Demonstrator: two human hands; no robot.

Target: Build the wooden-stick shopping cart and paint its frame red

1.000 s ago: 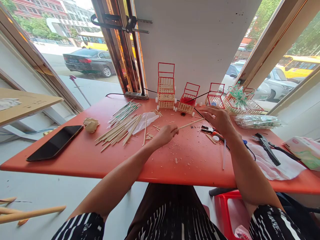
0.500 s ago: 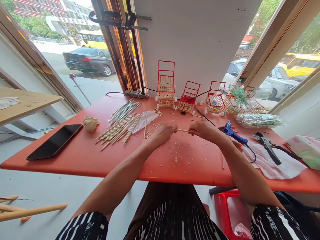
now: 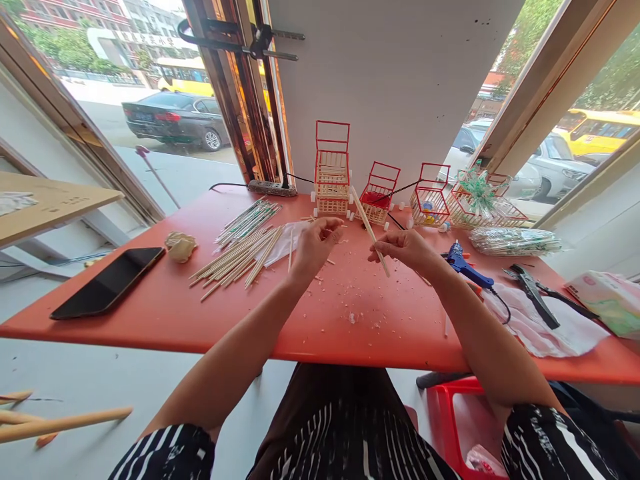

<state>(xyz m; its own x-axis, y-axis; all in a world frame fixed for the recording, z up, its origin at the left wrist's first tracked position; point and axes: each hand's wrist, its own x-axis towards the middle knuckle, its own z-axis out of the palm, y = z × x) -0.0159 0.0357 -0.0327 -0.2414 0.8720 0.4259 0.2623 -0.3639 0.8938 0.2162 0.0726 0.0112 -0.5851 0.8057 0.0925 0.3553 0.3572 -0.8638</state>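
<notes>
My right hand (image 3: 407,250) pinches a thin wooden stick (image 3: 369,229), which slants up and away toward the small carts. My left hand (image 3: 313,245) hovers just left of it above the orange table (image 3: 165,303), fingers curled; whether it grips anything is unclear. A loose pile of wooden sticks (image 3: 240,257) lies to the left of that hand. Three small red-and-wood model carts (image 3: 333,177) (image 3: 377,197) (image 3: 430,197) stand along the table's far edge. A blue glue gun (image 3: 463,263) lies right of my right hand.
A black phone (image 3: 107,283) and a crumpled wad (image 3: 181,247) lie at the left. Black cutters (image 3: 537,297) rest on a white cloth (image 3: 545,330) at the right, near a tissue pack (image 3: 607,303) and a bag of wrapped sticks (image 3: 515,241). Wood chips litter the table's middle.
A second ago my right hand reached toward the tools at the right; it then came back to the stick. The stick has passed from my left hand to my right and swung upright.
</notes>
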